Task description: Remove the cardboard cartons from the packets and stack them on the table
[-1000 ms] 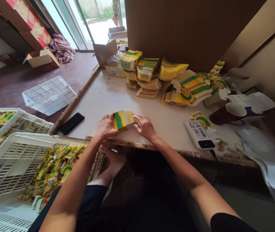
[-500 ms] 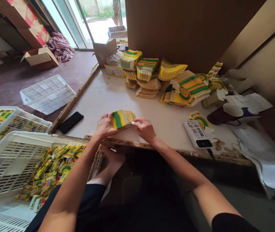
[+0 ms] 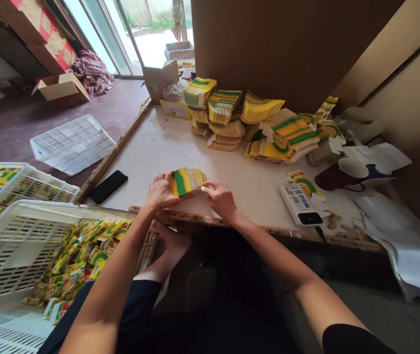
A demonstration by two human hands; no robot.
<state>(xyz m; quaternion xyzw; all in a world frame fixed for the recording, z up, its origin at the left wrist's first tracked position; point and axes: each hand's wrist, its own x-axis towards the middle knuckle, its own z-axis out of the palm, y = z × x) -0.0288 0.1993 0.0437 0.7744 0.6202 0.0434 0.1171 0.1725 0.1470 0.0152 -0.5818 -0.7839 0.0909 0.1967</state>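
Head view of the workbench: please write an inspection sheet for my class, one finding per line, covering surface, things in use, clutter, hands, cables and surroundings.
Surface: pale, wood-edged table with small dark specks.
Things in use: a yellow-and-green card stack; more stacks along the back.
Clutter: black phone at left; dark mug, white device and loose papers at right.
Hands: left hand grips the card stack; right hand has its fingertips at the right end, whether pinching anything is unclear.
Cables: dark cable at the device's near end; far end not visible.
Surroundings: white crate of packets at lower left; open cardboard box on the floor.
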